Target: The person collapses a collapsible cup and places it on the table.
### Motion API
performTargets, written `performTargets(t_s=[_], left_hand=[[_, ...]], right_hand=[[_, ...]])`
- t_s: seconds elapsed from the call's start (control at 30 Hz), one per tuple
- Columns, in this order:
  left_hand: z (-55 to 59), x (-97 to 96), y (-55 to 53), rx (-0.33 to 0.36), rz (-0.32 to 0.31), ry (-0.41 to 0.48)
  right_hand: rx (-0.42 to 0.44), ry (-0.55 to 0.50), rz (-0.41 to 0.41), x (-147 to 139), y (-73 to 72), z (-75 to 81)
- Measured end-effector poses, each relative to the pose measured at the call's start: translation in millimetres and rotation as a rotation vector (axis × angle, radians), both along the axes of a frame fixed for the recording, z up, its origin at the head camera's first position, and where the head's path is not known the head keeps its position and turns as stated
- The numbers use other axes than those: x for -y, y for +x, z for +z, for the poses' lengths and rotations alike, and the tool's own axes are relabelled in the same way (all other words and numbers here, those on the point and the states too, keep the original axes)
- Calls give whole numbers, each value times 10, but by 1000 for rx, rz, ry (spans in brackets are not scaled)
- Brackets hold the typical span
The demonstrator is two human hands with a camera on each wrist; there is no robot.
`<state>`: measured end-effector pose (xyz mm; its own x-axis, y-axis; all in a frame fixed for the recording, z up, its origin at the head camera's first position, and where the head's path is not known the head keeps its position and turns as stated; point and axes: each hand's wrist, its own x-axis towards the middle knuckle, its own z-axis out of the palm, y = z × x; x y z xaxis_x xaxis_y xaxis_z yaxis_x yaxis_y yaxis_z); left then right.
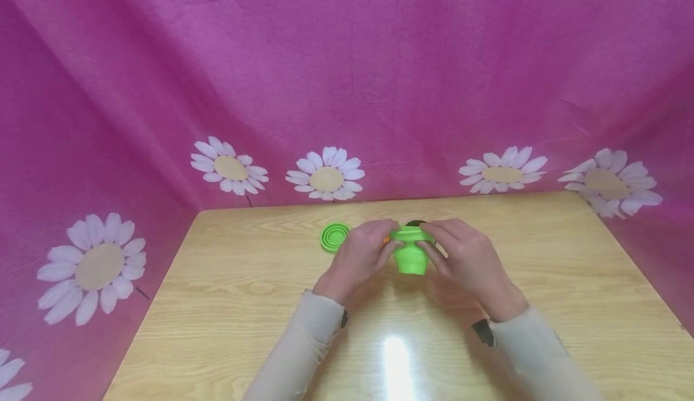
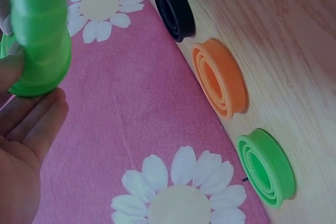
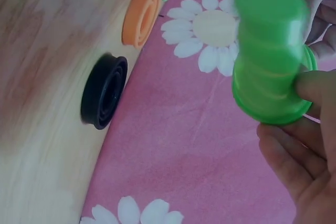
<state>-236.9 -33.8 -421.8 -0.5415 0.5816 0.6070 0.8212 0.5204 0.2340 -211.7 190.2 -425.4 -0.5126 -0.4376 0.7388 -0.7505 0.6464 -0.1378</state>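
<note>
A bright green collapsible cup, drawn out to its stepped length, is held over the table, its wide rim up and narrow base down. My left hand pinches the rim from the left, with the thumb on the near side. From the right, my right hand pinches the same rim between thumb and fingers. The right wrist view shows the ribbed wall and round base of the cup; fingers cover part of its rim.
Beyond the hands, a flattened green cup, an orange one and a black one stand in a row on the wooden table. A pink cloth with daisies hangs behind and beside the table.
</note>
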Motion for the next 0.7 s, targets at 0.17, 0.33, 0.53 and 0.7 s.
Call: performTargets(t_s=[0.17,0.33,0.53,0.7], left_hand=[[3,-4,17,31,1,5],[-21,-39,35,11,-7,53],[-66,-70,62,113,-32,218],[-76,-48,105,608,-178,579]], right_hand=[[0,24,-2,15,2,2],[-15,77,-27,57,15,-24],[93,-64,-37,97,22,-112],[268,-335,-106,104,38,-143]])
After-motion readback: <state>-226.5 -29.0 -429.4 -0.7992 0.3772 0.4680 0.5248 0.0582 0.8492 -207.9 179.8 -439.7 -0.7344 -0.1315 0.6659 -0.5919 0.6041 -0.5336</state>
